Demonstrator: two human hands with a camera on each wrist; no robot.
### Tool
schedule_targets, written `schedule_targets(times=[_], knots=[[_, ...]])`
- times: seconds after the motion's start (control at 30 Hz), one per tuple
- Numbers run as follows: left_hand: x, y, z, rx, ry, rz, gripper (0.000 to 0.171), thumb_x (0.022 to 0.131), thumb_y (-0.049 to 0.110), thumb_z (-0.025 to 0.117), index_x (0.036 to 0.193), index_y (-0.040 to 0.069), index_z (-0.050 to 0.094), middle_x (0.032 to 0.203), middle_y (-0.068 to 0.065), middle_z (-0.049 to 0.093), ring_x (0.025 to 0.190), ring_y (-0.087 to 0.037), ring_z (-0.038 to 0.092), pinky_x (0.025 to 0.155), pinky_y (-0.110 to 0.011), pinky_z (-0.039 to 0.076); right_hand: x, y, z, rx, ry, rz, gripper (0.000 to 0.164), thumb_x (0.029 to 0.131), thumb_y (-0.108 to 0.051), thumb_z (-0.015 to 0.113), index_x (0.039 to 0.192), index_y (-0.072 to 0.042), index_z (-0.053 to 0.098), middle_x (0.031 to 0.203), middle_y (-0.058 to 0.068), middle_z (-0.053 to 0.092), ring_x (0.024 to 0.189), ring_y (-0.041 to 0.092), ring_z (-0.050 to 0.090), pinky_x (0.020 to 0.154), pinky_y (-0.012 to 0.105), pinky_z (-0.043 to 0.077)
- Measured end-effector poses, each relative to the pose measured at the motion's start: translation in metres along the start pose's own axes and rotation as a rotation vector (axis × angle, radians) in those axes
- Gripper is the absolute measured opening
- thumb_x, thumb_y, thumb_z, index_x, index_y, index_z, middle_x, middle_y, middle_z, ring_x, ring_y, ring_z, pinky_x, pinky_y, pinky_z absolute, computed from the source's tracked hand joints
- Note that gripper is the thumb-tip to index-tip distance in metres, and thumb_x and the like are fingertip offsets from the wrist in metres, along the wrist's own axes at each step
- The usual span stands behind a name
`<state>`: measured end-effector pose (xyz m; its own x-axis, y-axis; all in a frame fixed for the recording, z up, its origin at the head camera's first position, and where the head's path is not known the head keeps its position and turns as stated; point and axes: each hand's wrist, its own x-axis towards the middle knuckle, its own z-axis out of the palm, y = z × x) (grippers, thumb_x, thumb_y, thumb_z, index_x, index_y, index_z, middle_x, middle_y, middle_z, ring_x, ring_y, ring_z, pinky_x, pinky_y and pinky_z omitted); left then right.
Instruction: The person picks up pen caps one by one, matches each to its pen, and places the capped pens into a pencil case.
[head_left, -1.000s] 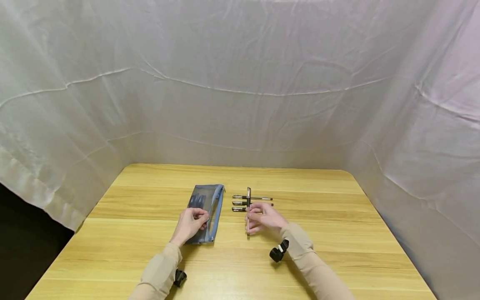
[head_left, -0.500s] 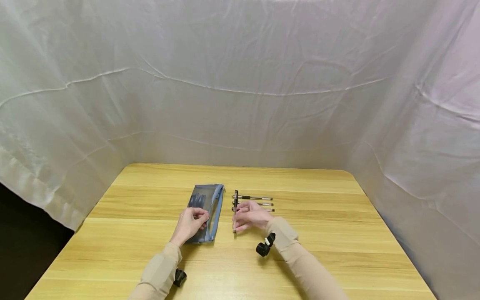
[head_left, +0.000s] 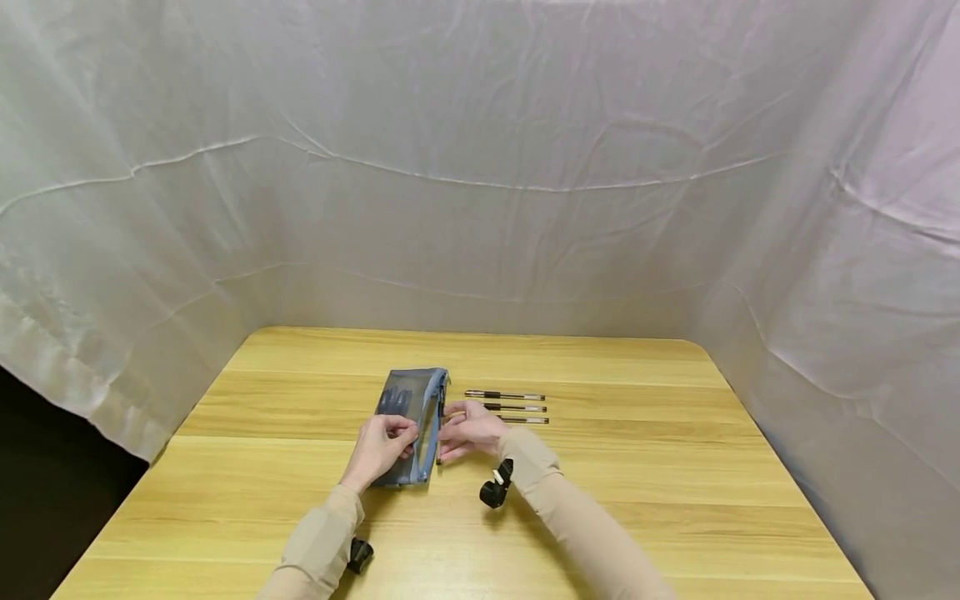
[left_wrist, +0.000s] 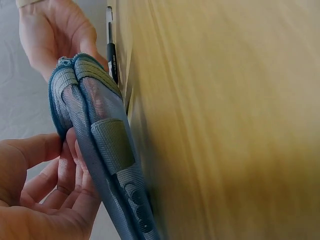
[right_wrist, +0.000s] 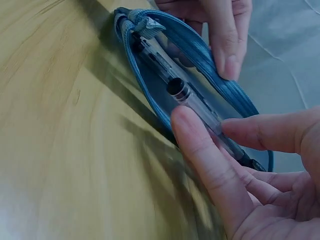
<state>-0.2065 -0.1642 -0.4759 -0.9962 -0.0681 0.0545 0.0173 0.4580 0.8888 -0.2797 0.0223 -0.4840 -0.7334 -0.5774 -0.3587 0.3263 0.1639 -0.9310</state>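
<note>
A blue mesh zip pouch lies on the table with its zipped side parted. My left hand pinches the upper edge of that opening between thumb and fingers, as the right wrist view shows. My right hand holds a capped gel pen between thumb and fingers, right at the pouch's mouth and lengthwise along it. Inside the pouch another pen shows through the gap, and dark pen shapes show through the mesh. The far end of the held pen is partly hidden by my fingers.
Three black gel pens lie side by side to the right of the pouch, their left ends partly behind my right hand. A wooden table carries everything. Pale curtains hang around its back and sides.
My right hand has moved left with the pen, from over the row of pens to the pouch's opening. My left hand and the pouch have stayed in place.
</note>
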Motion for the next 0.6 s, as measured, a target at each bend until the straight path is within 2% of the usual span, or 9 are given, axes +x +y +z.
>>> schedule_targets(times=[0.17,0.3,0.43,0.53,0.6], knots=[[0.000,0.001,0.000,0.007,-0.001,0.006,0.011,0.093,0.003,0.067,0.096,-0.005,0.074,0.075,-0.013,0.073,0.061,-0.018,0.068,0.057,-0.028,0.059,0.002,-0.002,0.005,0.024,-0.007,-0.014,0.060,0.095,0.008,0.057,0.149,0.009,0.028,0.115,0.026,0.064,0.077,0.022,0.072,0.078,0.036,0.064],[0.000,0.001,0.000,0.006,-0.006,0.005,0.011,0.093,0.003,0.067,0.096,-0.004,0.075,0.075,-0.012,0.073,0.060,-0.015,0.067,0.057,-0.027,0.058,-0.006,0.002,-0.001,-0.012,-0.034,-0.077,0.056,0.097,0.005,0.056,0.147,0.011,0.032,0.120,0.029,0.065,0.080,0.022,0.074,0.080,0.037,0.064],[-0.001,0.002,0.000,0.002,-0.007,0.002,0.011,0.093,0.003,0.067,0.095,-0.004,0.075,0.074,-0.012,0.073,0.060,-0.014,0.066,0.057,-0.026,0.058,-0.015,0.008,-0.013,-0.068,-0.017,-0.147,0.050,0.096,0.002,0.059,0.142,0.013,0.041,0.115,0.028,0.069,0.070,0.015,0.070,0.069,0.030,0.064],[-0.001,0.001,0.000,0.005,-0.005,0.003,0.011,0.093,0.003,0.067,0.095,-0.004,0.075,0.074,-0.012,0.073,0.059,-0.013,0.066,0.057,-0.025,0.058,-0.022,0.012,-0.024,-0.140,0.044,-0.181,0.047,0.094,0.000,0.062,0.138,0.011,0.049,0.111,0.026,0.069,0.065,0.012,0.065,0.060,0.025,0.059],[-0.001,0.001,0.000,0.005,-0.005,0.001,0.011,0.092,0.003,0.067,0.095,-0.003,0.075,0.074,-0.011,0.073,0.059,-0.013,0.065,0.057,-0.024,0.057,-0.027,0.016,-0.032,-0.232,0.096,-0.219,0.042,0.093,0.000,0.063,0.133,0.010,0.055,0.105,0.024,0.069,0.063,0.011,0.060,0.055,0.022,0.055]])
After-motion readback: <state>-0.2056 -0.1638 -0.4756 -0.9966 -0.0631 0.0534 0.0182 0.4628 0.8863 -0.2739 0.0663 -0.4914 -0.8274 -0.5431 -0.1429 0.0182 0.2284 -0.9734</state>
